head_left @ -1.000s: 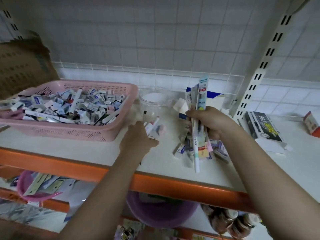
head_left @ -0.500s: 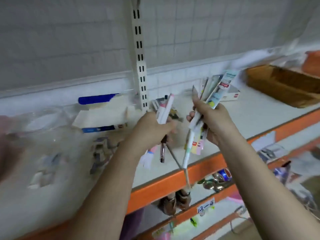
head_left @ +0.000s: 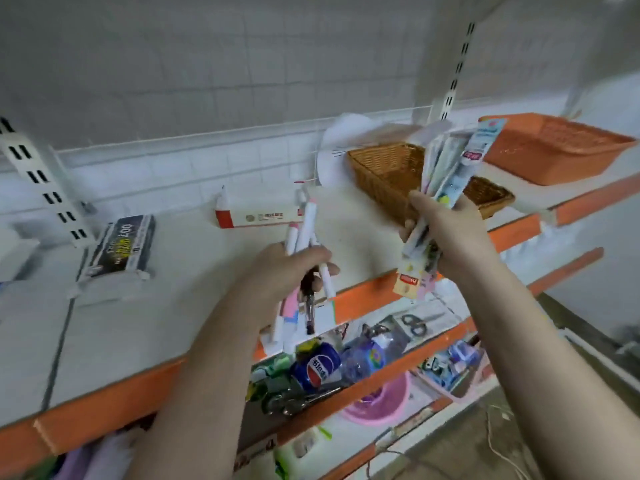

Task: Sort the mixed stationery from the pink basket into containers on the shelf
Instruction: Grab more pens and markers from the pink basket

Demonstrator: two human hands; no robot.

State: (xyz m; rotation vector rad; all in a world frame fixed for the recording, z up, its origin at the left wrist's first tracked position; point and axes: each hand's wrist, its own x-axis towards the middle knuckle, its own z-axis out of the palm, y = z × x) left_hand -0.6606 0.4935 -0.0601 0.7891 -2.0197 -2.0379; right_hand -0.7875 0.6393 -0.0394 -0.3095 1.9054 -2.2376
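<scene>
Left hand (head_left: pixel 291 268) was curled round a bunch of pens (head_left: pixel 304 233), fingers wrapped tight; pink-capped tips stuck up above the knuckles, a dark pen hung below the fingers. Right hand (head_left: pixel 446 230) gripped a fan of packaged pens (head_left: pixel 450 168), thumb pressed against the packs, tops rising above the fingers, bottoms hanging under the palm. Wicker basket (head_left: pixel 384 171) sat just beyond the right fingers on the white shelf (head_left: pixel 180 271); orange tray (head_left: pixel 554 150) farther right. Pink basket out of view.
</scene>
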